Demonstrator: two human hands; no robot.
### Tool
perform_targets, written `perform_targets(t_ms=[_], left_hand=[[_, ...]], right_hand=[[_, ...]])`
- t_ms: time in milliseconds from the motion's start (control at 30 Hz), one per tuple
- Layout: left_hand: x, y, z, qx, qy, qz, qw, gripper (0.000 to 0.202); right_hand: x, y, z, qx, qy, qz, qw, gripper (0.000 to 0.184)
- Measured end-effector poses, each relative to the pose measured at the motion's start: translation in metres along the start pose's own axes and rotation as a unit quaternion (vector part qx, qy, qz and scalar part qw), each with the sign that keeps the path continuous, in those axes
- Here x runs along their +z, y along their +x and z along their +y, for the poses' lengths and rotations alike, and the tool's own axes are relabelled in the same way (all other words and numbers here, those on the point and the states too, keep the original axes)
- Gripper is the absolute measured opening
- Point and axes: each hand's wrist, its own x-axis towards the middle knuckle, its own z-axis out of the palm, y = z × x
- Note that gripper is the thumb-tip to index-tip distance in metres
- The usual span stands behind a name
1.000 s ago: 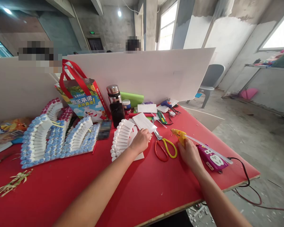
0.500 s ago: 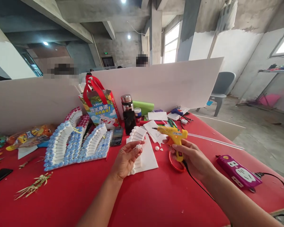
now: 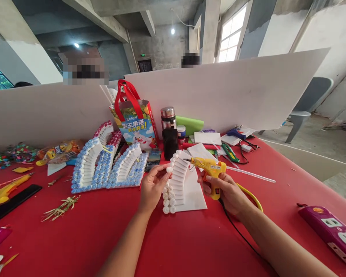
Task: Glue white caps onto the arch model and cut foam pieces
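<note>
One glue gun, nearer one white roll

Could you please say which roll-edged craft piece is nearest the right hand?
The white piece, right of the left hand; the others, farther left, have blue rolls or crimson rolls.

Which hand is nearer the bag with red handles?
Left. The left hand is in front of the bag, slightly right; the right hand, holding the yellow glue gun, is farther right.
</note>
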Motion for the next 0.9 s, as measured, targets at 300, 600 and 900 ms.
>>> perform_targets(t_ms=[300,600,900], left_hand=[[-0.006,-0.001,0.0,0.207,0.285,0.018,0.936,0.02],[0.014,-0.008,0.003,-0.008,0.0,0.027,1.0,0.024],[0.019,-0.008,0.012,-0.179,-0.252,0.009,0.951,0.026]], right_hand=[[0.0,0.002,0.013,0.018,-0.036,0.024,0.999,0.029],[0.008,-0.006,0.004,0.018,-0.111,-0.039,0.993,0.037],[0.006,-0.008,0.003,-0.001,-0.124,-0.029,0.992,0.029]])
